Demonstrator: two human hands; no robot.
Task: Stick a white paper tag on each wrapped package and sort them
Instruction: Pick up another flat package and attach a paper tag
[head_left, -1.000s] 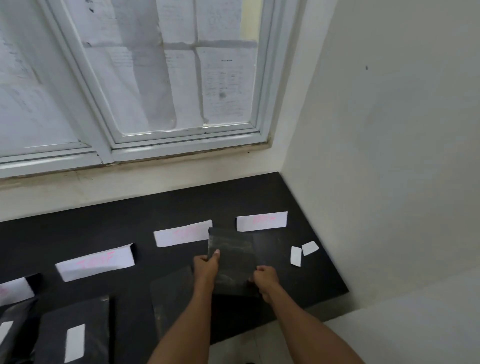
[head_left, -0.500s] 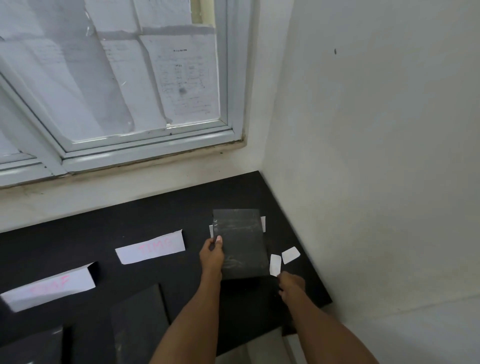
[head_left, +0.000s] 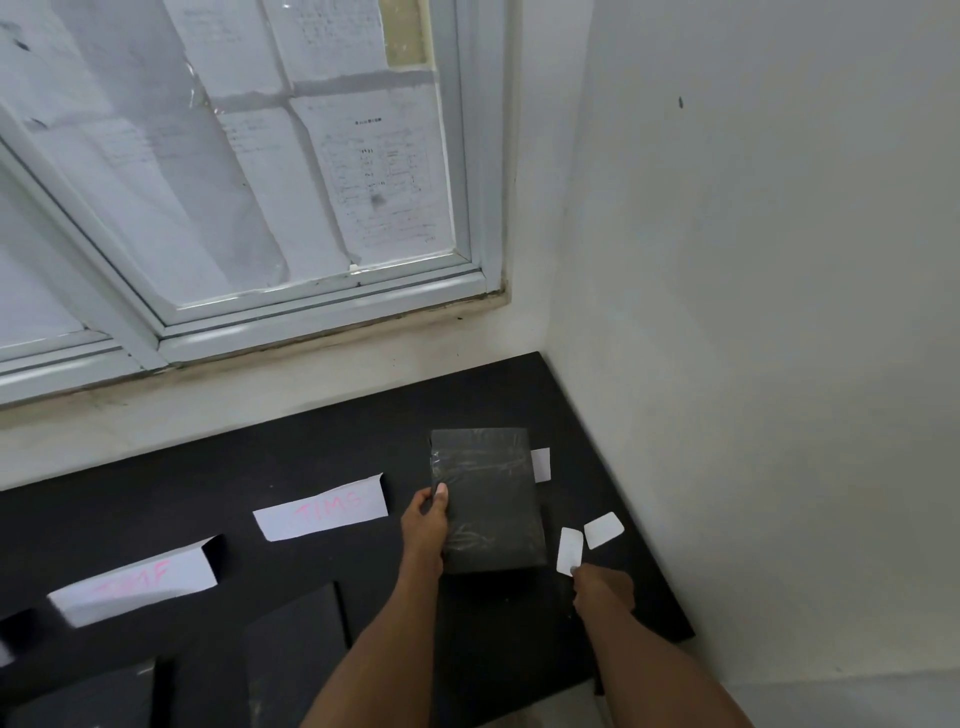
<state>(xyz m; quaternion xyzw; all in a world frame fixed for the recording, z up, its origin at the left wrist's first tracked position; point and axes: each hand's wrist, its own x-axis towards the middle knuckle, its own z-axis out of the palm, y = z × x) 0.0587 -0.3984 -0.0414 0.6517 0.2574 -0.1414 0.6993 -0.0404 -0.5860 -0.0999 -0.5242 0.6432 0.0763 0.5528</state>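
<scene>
the left hand (head_left: 423, 525) holds a black wrapped package (head_left: 485, 499) by its left edge, thumb laid across the top face and the other fingers hidden beneath. the package sits tilted above the black worktop (head_left: 322, 452), near the right rear corner where the wall (head_left: 753, 312) meets the window ledge, and its wrap shows shiny creases. it covers most of a white label strip (head_left: 541, 464), of which only the right end shows past the package's right side.

the right hand (head_left: 602, 592) is just right of the package, fingers curled and pinched on the lower corner of a small white paper tag (head_left: 569, 550); whether the tag still lies flat on the worktop i cannot tell. a second small white tag (head_left: 603, 529) lies just beside it, nearer the wall.

to the left, a white label strip with pink lettering (head_left: 322, 512) lies on the worktop, and further left another pink-lettered strip (head_left: 137, 582), blurred. closer to the person, a flat black package (head_left: 296, 654) lies on the worktop, and another dark package (head_left: 83, 696) shows at the lower left edge. behind the worktop a white-framed window (head_left: 311, 312) has printed sheets of paper (head_left: 374, 176) over the glass.
</scene>
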